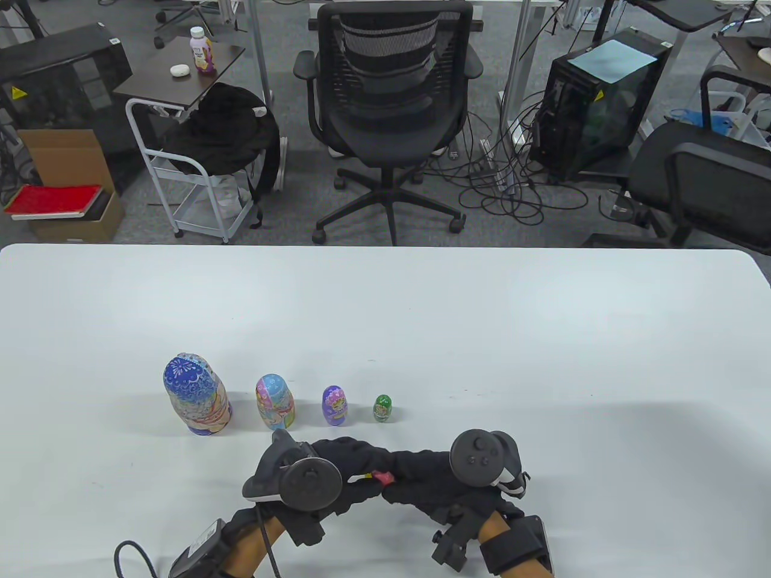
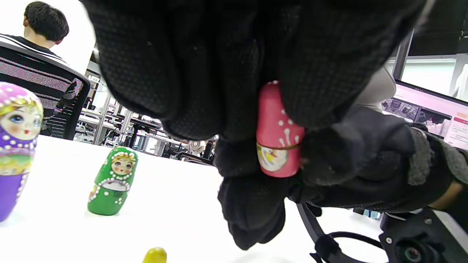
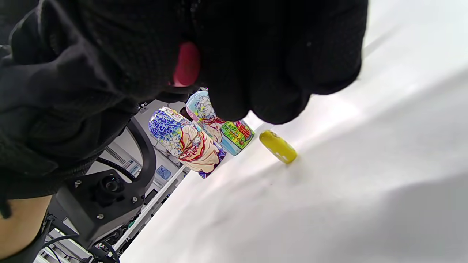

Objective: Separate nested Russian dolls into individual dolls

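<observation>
Low in the middle of the table view, the left hand [image 1: 337, 475] and the right hand [image 1: 421, 481] are meeting, both pinching a small pink doll [image 2: 278, 135] between their fingertips. On the white table [image 1: 542, 337], four dolls are standing in a row: blue [image 1: 196, 394], pastel [image 1: 274, 401], purple [image 1: 335, 405], green [image 1: 383, 408]. A tiny yellow doll [image 3: 278, 147] is lying beneath the hands.

- Bright, even overhead light; the white worktop [image 1: 385, 313] shows a broad soft shadow across its lower part.
- Wrist views: gloves near-black, backgrounds overexposed, edges distorted.
</observation>
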The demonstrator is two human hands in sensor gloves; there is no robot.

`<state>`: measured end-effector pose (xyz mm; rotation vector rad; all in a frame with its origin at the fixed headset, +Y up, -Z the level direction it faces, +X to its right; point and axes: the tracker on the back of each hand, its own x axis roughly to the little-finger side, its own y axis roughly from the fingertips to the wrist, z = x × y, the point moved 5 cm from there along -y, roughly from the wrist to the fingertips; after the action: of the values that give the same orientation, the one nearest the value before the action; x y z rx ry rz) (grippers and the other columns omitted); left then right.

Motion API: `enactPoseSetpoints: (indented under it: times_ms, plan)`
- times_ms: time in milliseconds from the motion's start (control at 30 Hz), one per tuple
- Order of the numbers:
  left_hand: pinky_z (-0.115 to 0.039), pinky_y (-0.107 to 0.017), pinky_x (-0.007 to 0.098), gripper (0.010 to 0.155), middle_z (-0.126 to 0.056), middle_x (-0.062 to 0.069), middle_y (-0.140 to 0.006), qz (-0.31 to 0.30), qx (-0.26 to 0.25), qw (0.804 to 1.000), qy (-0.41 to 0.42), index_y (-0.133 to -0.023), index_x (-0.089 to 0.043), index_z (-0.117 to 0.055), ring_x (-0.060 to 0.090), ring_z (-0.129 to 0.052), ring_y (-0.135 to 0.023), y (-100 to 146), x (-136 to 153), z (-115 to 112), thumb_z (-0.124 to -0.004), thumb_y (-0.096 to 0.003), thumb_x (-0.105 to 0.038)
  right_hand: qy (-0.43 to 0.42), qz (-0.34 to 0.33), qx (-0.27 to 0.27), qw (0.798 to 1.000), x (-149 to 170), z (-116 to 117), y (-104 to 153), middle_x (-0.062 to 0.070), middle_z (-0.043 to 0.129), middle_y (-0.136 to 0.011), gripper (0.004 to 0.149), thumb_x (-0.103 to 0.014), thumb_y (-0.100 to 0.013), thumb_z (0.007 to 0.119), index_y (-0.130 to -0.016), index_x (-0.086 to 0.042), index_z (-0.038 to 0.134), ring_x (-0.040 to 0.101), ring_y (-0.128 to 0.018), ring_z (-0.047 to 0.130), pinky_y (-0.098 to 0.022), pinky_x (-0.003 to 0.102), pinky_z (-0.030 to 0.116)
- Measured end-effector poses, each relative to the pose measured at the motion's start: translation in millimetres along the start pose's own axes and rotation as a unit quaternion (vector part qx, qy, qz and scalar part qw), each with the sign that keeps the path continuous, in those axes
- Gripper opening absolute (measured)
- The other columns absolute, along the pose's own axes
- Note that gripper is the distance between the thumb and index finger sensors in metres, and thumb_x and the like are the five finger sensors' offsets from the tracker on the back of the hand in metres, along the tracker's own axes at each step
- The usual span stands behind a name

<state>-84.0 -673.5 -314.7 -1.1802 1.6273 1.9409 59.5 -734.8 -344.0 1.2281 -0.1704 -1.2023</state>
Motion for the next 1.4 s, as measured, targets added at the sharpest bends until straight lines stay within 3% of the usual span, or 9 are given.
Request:
enactPoseSetpoints:
  times_ms: [200,467,600,733,867,1000,1200,1400]
  plan:
    - [-0.092,-0.052,0.039,0.048,-0.099,0.002,-0.08,-0.002,-0.023,0.999,-0.031,-0.09,-0.023,-0.083,0.023,-0.105,-0.068,2.5,-2.8,6.5,-0.091,-0.0471,-0.043,-0.083,0.02,0.015,0.996,7.3,-2.5,0.1,0.024,0.101,-0.073,0.061,-0.029,-0.04,0.092,-0.09,0.003,0.079,0.037,-0.061,0.104,-0.046,0.044,0.091]
    - [-0.094,-0.049,0.039,0.047,-0.101,0.003,-0.077,-0.019,-0.029,0.995,-0.091,-0.087,-0.02,-0.085,0.024,-0.107,-0.064,0.7,-18.7,3.7,-0.092,-0.046,-0.041,-0.069,0.033,0.026,0.997,4.9,-2.4,0.5,0.024,0.103,-0.069,0.061,-0.026,-0.04,0.092,-0.089,0.006,0.079,0.035,-0.058,0.107,-0.043,0.042,0.095]
    - [-0.094,-0.049,0.038,0.047,-0.101,0.003,-0.076,-0.013,-0.035,0.996,-0.076,-0.087,-0.02,-0.085,0.023,-0.107,-0.064,-1.2,-17.3,4.8,-0.092,-0.046,-0.041,-0.08,0.035,0.027,0.996,5.2,-5.2,1.4,0.024,0.103,-0.069,0.061,-0.026,-0.04,0.092,-0.089,0.006,0.078,0.036,-0.058,0.107,-0.043,0.043,0.094]
    - [-0.094,-0.049,0.038,0.047,-0.101,0.003,-0.076,0.001,-0.044,0.998,-0.041,-0.087,-0.02,-0.085,0.023,-0.107,-0.064,-9.4,-8.4,16.9,-0.092,-0.0467,-0.042,-0.064,0.05,0.006,0.997,2.0,-20.6,1.5,0.025,0.1,-0.074,0.065,-0.029,-0.043,0.09,-0.094,0.007,0.074,0.039,-0.063,0.103,-0.046,0.046,0.09]
    - [-0.092,-0.051,0.039,0.047,-0.1,0.002,-0.079,0.003,-0.04,0.995,-0.093,-0.089,-0.022,-0.084,0.024,-0.106,-0.066,-26.7,-5.3,36.0,-0.092,-0.0475,-0.042,-0.011,0.083,0.079,0.993,15.2,-58.6,19.6,0.026,0.099,-0.076,0.065,-0.032,-0.043,0.089,-0.095,0.004,0.075,0.041,-0.064,0.101,-0.047,0.048,0.088]
    - [-0.091,-0.053,0.04,0.047,-0.098,0.002,-0.082,-0.001,0.027,0.99,-0.141,-0.091,-0.024,-0.082,0.025,-0.104,-0.07,-61.9,-1.3,34.7,-0.091,-0.048,-0.041,-0.048,0.106,0.199,0.973,29.8,-96.1,38.9,0.025,0.1,-0.075,0.063,-0.033,-0.044,0.089,-0.094,0.003,0.076,0.041,-0.063,0.1,-0.046,0.048,0.087]
    - [-0.09,-0.054,0.041,0.046,-0.098,0.002,-0.084,-0.015,0.154,0.971,-0.18,-0.091,-0.025,-0.082,0.025,-0.103,-0.072,-121.1,6.2,-4.0,-0.09,-0.0486,-0.04,-0.025,0.136,0.225,0.965,44.3,-116.7,52.4,0.025,0.1,-0.074,0.061,-0.033,-0.045,0.088,-0.093,0.002,0.077,0.041,-0.063,0.1,-0.046,0.048,0.087]
    - [-0.09,-0.054,0.04,0.046,-0.098,0.001,-0.084,-0.013,0.21,0.96,-0.185,-0.091,-0.025,-0.082,0.025,-0.103,-0.072,-152.4,17.2,-48.0,-0.09,-0.0479,-0.04,-0.095,0.144,0.252,0.952,62.3,-133.5,67.7,0.025,0.1,-0.075,0.061,-0.034,-0.046,0.087,-0.094,0.002,0.077,0.041,-0.063,0.1,-0.047,0.048,0.086]
